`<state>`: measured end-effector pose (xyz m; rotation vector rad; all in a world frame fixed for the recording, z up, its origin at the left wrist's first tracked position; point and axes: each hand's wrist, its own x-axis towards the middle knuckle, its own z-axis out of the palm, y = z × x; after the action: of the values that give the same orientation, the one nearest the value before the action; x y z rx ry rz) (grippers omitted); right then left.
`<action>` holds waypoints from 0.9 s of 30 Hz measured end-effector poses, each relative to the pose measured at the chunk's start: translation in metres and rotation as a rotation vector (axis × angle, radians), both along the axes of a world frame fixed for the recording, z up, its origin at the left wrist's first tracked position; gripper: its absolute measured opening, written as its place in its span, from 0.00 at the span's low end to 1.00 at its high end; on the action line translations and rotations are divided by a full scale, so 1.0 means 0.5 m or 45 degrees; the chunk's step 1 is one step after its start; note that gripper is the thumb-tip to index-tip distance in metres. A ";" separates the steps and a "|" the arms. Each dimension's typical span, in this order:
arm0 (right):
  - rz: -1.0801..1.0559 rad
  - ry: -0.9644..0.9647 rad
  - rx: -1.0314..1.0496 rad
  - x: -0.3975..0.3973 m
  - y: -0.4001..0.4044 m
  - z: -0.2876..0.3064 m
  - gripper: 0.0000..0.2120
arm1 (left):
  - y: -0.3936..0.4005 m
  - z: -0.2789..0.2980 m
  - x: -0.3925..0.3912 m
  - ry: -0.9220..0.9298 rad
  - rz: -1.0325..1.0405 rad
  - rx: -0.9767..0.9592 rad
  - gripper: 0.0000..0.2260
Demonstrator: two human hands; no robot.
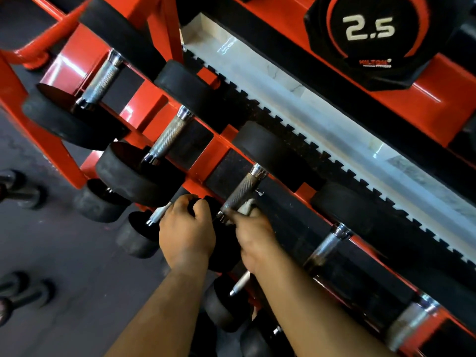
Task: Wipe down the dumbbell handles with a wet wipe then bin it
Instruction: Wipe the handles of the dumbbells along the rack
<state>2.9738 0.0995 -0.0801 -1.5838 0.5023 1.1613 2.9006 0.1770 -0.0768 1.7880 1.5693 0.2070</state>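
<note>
The right hand [251,234] wraps a pale crumpled wet wipe [246,207] around the near end of a knurled silver dumbbell handle [240,191]. Its fingers [238,219] curl over the wipe, which bunches between them and the metal and shows just above the knuckles. The left hand [186,233] grips the black rubber dumbbell head [221,243] beside it, fingers curled over the rim. This dumbbell sits on the red steel rack [149,109] among other black-headed dumbbells.
</note>
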 end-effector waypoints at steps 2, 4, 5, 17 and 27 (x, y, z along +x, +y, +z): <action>0.063 -0.144 -0.113 -0.008 -0.023 0.024 0.05 | 0.001 0.001 -0.001 -0.004 0.001 -0.006 0.22; 0.119 -0.194 -0.098 -0.010 -0.041 0.061 0.10 | 0.000 0.004 -0.001 -0.007 0.006 -0.012 0.21; 0.164 -0.237 -0.052 -0.010 -0.050 0.076 0.12 | 0.000 0.005 0.000 -0.004 0.009 -0.016 0.21; 2.280 -2.016 -0.264 0.108 -0.029 -0.023 0.28 | 0.000 0.007 0.002 -0.010 0.029 -0.019 0.18; 2.718 -2.118 -0.154 0.109 -0.117 -0.018 0.30 | 0.006 0.008 0.003 -0.026 -0.014 -0.014 0.23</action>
<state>3.0284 0.0413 -0.0893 -2.1769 -2.6773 0.3680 2.9019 0.1802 -0.0730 1.7801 1.5433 0.2105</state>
